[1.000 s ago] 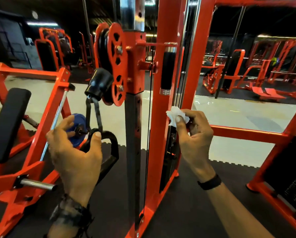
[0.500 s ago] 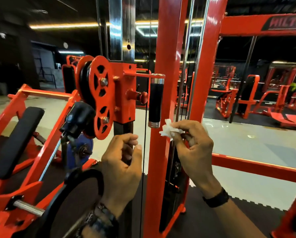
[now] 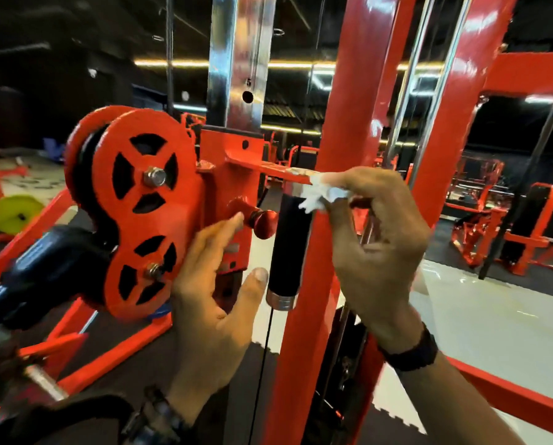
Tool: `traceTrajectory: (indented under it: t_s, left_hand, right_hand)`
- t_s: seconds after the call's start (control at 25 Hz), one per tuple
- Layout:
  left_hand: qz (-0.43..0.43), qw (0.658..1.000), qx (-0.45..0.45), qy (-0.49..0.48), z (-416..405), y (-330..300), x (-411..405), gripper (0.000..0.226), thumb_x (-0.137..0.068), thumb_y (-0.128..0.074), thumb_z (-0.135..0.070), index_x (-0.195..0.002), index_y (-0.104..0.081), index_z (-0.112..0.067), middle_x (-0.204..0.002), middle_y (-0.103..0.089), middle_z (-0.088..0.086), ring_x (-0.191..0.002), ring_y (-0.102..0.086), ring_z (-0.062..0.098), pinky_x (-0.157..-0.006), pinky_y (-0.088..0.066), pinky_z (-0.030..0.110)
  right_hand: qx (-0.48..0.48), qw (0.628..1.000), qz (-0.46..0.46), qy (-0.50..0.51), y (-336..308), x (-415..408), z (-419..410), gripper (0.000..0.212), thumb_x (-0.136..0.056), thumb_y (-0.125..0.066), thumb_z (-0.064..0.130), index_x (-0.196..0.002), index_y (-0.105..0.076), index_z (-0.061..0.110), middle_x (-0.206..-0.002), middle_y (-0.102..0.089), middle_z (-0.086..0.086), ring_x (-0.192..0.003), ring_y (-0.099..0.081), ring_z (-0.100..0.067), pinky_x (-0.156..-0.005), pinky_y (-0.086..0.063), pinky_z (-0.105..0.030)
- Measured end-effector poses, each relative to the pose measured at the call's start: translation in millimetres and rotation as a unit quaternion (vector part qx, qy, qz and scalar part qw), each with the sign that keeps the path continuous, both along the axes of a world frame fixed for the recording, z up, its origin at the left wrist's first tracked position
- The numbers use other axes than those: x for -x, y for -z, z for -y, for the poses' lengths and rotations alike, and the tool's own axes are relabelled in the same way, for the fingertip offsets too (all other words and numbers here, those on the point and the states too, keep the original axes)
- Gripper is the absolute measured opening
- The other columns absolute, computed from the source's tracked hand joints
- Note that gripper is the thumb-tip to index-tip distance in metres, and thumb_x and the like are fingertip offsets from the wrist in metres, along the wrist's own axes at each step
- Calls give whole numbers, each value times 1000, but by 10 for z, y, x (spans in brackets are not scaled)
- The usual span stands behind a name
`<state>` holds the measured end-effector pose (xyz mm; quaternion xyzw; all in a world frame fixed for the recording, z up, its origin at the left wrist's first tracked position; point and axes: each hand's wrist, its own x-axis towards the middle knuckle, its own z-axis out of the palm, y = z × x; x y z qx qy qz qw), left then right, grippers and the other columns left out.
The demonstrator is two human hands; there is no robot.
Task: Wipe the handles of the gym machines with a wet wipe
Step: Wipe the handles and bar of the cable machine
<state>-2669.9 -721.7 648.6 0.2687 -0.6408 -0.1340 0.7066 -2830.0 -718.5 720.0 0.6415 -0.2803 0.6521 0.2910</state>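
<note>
A black vertical handle (image 3: 289,248) with chrome end caps hangs from the red pulley carriage (image 3: 227,200) of a cable machine. My right hand (image 3: 377,239) pinches a crumpled white wet wipe (image 3: 320,195) between thumb and fingers, and the wipe touches the top of the handle. My left hand (image 3: 214,303) is spread with straight fingers against the carriage side, its fingertips near the red adjustment knob (image 3: 262,221) and its thumb just left of the handle's lower end.
The red double pulley wheel (image 3: 140,203) fills the left, with a black cable stopper (image 3: 53,268) below it. A chrome guide post (image 3: 239,59) and red uprights (image 3: 342,220) stand close ahead. A yellow weight plate (image 3: 13,213) and other red machines lie further off.
My left hand let go of the hanging strap handle and rose to the carriage. My right hand carried the wipe up from below the black handle to its top.
</note>
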Motion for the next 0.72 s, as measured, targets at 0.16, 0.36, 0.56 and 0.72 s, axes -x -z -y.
traceTrajectory:
  t_s: [0.16, 0.36, 0.56, 0.72]
  left_hand:
    - [33, 999, 28, -22, -53, -43, -66, 55, -86, -48, -21, -140, -51, -11, -138, -54, 1, -123, -53, 24, -99, -40, 26]
    - [-8, 998, 1, -70, -131, 44, 67, 51, -85, -45, -14, -136, -55, -14, -133, -57, 2, -117, -56, 23, -95, -44, 25]
    - [-40, 990, -15, -134, -291, 77, 404, 53, -84, -45, -4, -133, -56, -20, -126, -59, 1, -109, -57, 26, -90, -46, 30]
    - [-48, 974, -17, -219, -491, 177, 510, 51, -84, -48, -7, -131, -58, -21, -121, -60, 0, -105, -58, 24, -86, -47, 27]
  right_hand:
    - [-28, 997, -62, -39, 646, 18, 91, 25, -75, -70, -18, -95, -72, -3, -94, -65, -14, -91, -61, -21, -79, -50, -27]
    - [-19, 986, -70, -149, 769, 94, 176, 27, -79, -65, -14, -99, -74, 2, -90, -61, -13, -97, -60, -10, -83, -47, -20]
    - [9, 969, -34, -246, 149, 147, 432, 15, -84, -65, -12, -94, -72, -2, -93, -63, -18, -91, -60, -19, -80, -46, -21]
    - [-100, 937, -24, -334, 1013, 209, 351, 18, -82, -61, -12, -94, -69, -1, -95, -64, -12, -96, -62, -16, -82, -51, -28]
